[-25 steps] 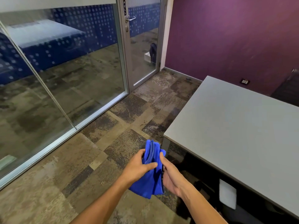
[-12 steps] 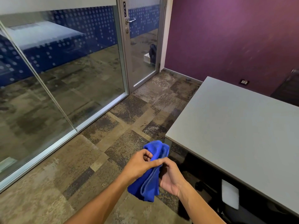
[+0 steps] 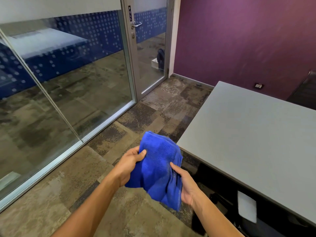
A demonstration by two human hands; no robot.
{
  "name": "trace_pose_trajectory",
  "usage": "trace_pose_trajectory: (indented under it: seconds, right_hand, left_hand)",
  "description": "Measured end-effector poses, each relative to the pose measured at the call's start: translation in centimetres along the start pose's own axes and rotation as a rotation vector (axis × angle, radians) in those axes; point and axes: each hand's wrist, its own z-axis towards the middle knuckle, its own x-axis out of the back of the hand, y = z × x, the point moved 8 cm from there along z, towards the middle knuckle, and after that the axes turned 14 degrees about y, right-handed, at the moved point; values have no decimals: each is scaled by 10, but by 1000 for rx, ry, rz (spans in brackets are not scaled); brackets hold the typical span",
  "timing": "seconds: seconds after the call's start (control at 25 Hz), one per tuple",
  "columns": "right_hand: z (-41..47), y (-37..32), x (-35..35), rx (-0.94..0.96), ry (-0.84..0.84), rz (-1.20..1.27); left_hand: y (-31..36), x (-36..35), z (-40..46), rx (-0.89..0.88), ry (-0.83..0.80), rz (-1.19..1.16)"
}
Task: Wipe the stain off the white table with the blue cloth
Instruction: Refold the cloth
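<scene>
Surface edge: the white surface [image 3: 253, 134] has its near corner just right of the cloth; carpeted floor [image 3: 85, 177] lies open to the left, up to the glass wall [image 3: 59, 82].
Left hand [image 3: 127, 165]: closed on the blue cloth [image 3: 157, 168], thumb on top.
Right hand [image 3: 185, 186]: cupped under the cloth's right side, gripping it.
Cloth: bunched, held over the floor, off the surface.
Count: one cloth, two hands, one surface.

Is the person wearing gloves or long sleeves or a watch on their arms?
No. The left hand and right hand are bare, with no gloves, rings or watch. Both forearms are bare too; no sleeve shows as far as the picture reaches.
</scene>
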Motion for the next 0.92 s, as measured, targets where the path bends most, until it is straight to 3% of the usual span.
trace_pose_trajectory:
  seconds: [0.24, 0.32, 0.4, 0.52, 0.64, 0.76, 0.92]
  right_hand:
    - [-1, -31, -2, 212, 62, -100]
    - [1, -34, -5, 203, 86, -156]
    - [1, -34, -4, 141, 71, -216]
    - [-3, -34, -3, 108, -14, -401]
    - [-1, -41, 1, 160, 8, -489]
    - [4, -55, 4, 258, 40, -487]
    - [-5, -86, 0, 482, 72, -534]
  left_hand:
    - [-13, 51, 14, 30, 322, 119]
    - [-32, 49, 14, 136, 257, 82]
    - [-51, 37, 9, 249, 63, 43]
    - [-60, 37, 5, 298, -82, 29]
    - [-56, 38, 6, 297, -201, 83]
    - [-51, 46, 18, 225, -132, 146]
    - [-28, 49, 26, 55, 39, 30]
